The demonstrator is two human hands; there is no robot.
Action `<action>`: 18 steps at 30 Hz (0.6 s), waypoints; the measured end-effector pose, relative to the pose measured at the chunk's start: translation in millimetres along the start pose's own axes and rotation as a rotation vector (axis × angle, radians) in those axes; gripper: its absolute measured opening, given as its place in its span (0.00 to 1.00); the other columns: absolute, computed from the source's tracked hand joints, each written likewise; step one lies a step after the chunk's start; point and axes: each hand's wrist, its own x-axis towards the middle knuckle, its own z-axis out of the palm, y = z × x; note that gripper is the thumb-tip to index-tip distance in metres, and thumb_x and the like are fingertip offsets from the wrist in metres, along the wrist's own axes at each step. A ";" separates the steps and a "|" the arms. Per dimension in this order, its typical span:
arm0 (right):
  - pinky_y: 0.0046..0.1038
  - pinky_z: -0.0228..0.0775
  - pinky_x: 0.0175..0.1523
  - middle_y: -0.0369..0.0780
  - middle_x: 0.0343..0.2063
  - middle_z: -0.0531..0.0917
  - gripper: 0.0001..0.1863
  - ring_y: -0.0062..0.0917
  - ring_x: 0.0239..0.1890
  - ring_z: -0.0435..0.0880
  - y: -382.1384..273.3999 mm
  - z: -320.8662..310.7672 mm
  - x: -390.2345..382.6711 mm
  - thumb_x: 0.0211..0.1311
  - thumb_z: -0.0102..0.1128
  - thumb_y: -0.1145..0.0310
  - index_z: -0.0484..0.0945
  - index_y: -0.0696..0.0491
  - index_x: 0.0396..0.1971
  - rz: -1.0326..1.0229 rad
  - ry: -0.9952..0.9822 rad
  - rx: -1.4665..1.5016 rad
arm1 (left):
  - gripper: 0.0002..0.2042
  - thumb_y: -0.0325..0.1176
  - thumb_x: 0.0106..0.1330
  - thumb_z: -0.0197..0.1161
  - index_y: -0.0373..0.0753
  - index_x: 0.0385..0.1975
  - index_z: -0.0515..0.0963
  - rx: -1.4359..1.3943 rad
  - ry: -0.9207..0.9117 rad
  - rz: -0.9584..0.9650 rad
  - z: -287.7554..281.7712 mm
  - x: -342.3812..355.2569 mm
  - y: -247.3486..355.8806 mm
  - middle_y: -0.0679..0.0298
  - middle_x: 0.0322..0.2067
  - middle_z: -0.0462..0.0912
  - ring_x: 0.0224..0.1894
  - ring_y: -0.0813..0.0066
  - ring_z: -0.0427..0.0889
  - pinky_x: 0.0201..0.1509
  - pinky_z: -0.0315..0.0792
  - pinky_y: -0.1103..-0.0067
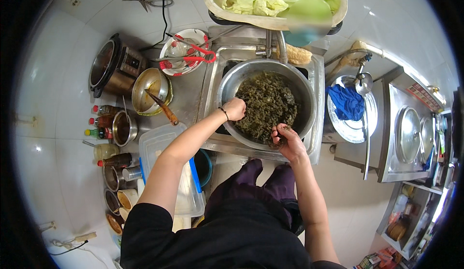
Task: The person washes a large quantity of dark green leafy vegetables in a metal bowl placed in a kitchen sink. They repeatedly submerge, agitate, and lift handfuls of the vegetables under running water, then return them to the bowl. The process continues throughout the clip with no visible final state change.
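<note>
A wide steel basin (309,105) sits over the sink, holding a heap of dark green, crumpled leafy vegetable (266,102). My left hand (235,109) is closed at the left edge of the heap, its fingertips turned away from view, so I cannot make out what it grips. On its wrist is a thin dark band. My right hand (290,142) is at the basin's near right rim, palm partly up, its fingers curled round some of the dark leafy bits.
Behind the sink stand a faucet (281,46) and a basket of pale green leaves (340,15). Left are a patterned bowl with red-handled tongs (200,56), a pan with a wooden-handled tool (140,92) and a cooker (123,68). A lidded pot with blue cloth (345,102) stands right.
</note>
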 end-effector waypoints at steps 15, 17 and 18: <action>0.18 0.67 0.28 0.40 0.29 0.73 0.02 0.21 0.28 0.72 -0.5 2.6 2.2 0.58 0.49 0.75 0.67 0.56 0.30 0.018 -0.012 -0.004 | 0.01 0.26 0.54 0.51 0.37 0.25 0.69 -1.261 -0.282 -0.202 -66.6 -21.5 13.5 0.62 0.26 0.77 0.26 0.79 0.77 0.31 0.74 0.84; 0.18 0.66 0.28 0.40 0.29 0.73 0.02 0.22 0.28 0.72 0.0 2.5 2.5 0.58 0.48 0.75 0.67 0.56 0.30 0.019 -0.011 -0.013 | 0.02 0.23 0.55 0.49 0.38 0.26 0.68 -1.334 -0.254 -0.186 -70.7 -22.1 10.5 0.64 0.27 0.75 0.26 0.80 0.75 0.31 0.73 0.84; 0.18 0.66 0.28 0.40 0.29 0.73 0.02 0.22 0.28 0.72 0.0 2.7 2.3 0.58 0.48 0.75 0.67 0.56 0.30 0.017 -0.011 -0.016 | 0.02 0.23 0.55 0.49 0.38 0.26 0.67 -1.363 -0.240 -0.160 -69.3 -19.9 5.7 0.65 0.26 0.74 0.26 0.80 0.75 0.31 0.72 0.84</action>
